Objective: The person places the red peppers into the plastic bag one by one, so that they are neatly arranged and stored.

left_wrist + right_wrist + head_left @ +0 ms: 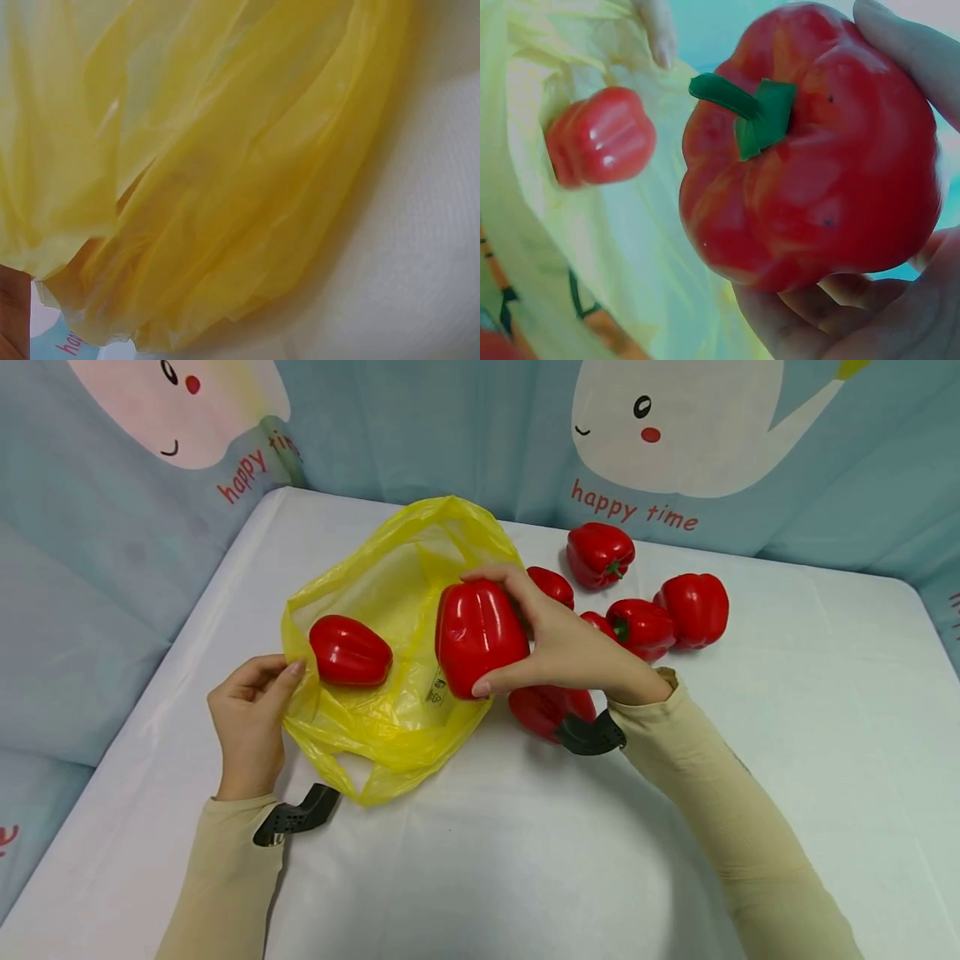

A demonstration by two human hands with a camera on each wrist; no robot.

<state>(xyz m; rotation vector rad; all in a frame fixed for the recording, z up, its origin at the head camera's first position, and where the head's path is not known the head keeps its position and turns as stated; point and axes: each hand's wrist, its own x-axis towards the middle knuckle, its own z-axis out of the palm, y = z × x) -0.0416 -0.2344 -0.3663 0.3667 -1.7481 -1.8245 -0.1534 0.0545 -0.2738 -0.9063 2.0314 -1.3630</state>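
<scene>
My right hand (551, 639) grips a red bell pepper (480, 639) over the right side of an open yellow plastic bag (408, 610). In the right wrist view this bell pepper (817, 157) shows its green stem, with thumb and fingers round its sides. The left hand (251, 718) pinches the bag's left edge between thumb and fingers. Inside the bag, at the left, lies another red bell pepper (350, 651). Yellow plastic (225, 180) fills most of the left wrist view, where little of the hand shows.
Several more red bell peppers lie right of the bag, among them one at the back (600, 554), one at the far right (693, 610) and one partly under the right wrist (547, 706). A white cloth (480, 868) covers the table. Behind hangs a blue printed curtain (450, 427).
</scene>
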